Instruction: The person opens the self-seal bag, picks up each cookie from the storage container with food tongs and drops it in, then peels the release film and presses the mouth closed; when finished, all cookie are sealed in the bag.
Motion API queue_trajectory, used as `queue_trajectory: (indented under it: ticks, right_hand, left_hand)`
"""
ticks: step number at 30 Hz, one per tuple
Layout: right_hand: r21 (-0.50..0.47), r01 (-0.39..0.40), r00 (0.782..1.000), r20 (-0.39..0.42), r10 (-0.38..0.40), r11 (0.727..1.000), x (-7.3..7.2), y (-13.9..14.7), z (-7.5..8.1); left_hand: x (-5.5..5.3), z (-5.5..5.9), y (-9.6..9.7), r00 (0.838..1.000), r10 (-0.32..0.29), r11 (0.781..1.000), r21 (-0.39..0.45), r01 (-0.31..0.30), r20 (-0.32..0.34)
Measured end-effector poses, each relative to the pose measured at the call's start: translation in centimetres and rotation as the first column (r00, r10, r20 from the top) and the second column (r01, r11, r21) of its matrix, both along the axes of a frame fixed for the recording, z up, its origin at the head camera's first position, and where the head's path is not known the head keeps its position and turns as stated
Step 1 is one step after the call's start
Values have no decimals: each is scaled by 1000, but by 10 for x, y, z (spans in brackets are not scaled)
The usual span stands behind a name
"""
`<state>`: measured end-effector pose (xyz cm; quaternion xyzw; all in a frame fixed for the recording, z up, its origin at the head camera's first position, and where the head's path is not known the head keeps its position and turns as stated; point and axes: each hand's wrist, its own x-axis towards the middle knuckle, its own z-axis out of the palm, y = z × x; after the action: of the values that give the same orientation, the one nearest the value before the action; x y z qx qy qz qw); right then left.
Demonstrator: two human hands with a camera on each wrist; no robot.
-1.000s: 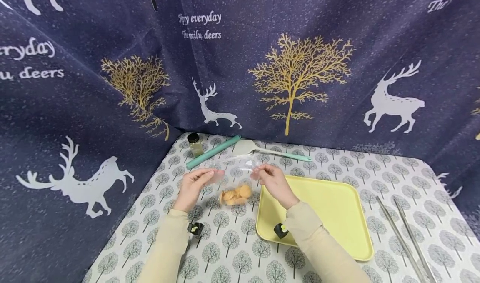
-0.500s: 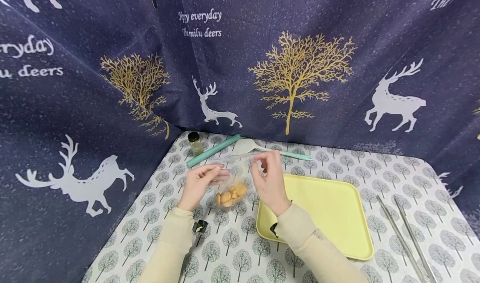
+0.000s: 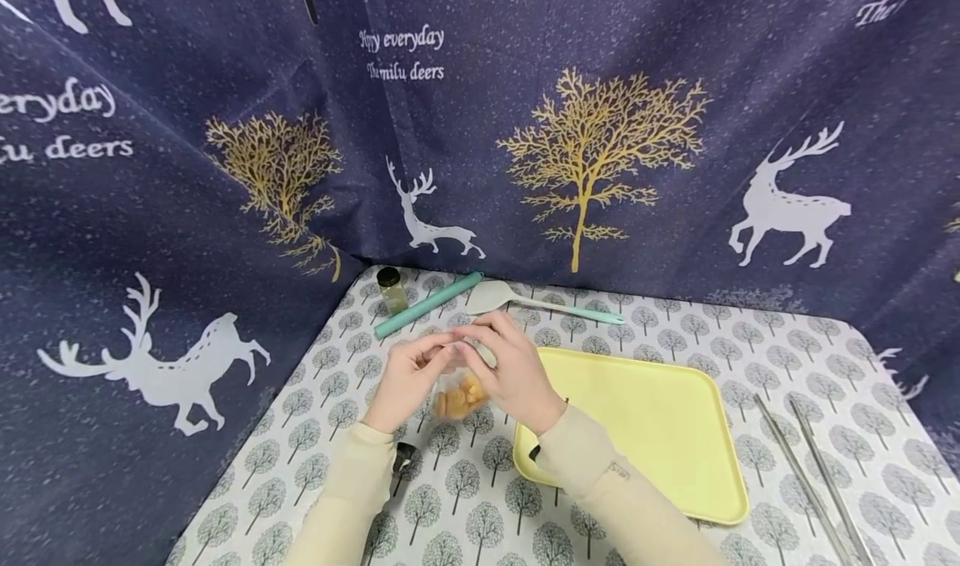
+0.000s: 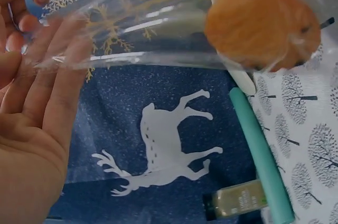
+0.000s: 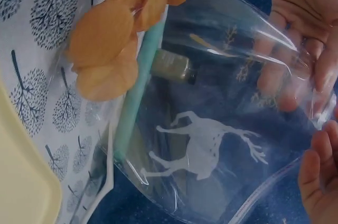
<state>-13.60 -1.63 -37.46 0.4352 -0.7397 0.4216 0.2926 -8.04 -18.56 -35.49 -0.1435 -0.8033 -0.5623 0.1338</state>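
A clear zip bag (image 5: 211, 49) with several round orange-brown biscuits (image 3: 460, 399) in its bottom hangs above the table. My left hand (image 3: 408, 378) pinches its top edge between thumb and fingers; in the left wrist view the straighter fingers of that left hand (image 4: 39, 123) lie behind the plastic. My right hand (image 3: 517, 374) has its fingertips and thumb meeting the left's at one end of the mouth, pinching there. A zip strip (image 5: 261, 189) runs from near the right hand's fingers (image 5: 311, 176) in the right wrist view. From the head, the hands hide the bag's upper part.
A yellow tray (image 3: 637, 433) lies right of the hands, metal tongs (image 3: 813, 474) farther right. Behind stand a jar with a black lid (image 3: 392, 289), a green rod (image 3: 427, 305) and a white spatula with a green handle (image 3: 540, 303). A dark patterned cloth backs the table.
My right hand let go of the bag's right side, rose, then moved left to meet the left hand at the bag's top. The biscuits swung slightly left and down.
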Motion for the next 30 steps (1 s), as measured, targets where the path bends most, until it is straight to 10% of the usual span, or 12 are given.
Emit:
queue_trajectory:
  ticks: [15, 30]
  right_hand:
    - [51, 8, 998, 60, -11, 999, 0, 2, 4]
    - [108, -6, 998, 58, 0, 994, 2, 6, 8]
  left_hand:
    - [-9, -24, -5, 999, 31, 991, -129, -33, -21]
    - [-3, -10, 1, 1000, -10, 989, -147, 10, 2]
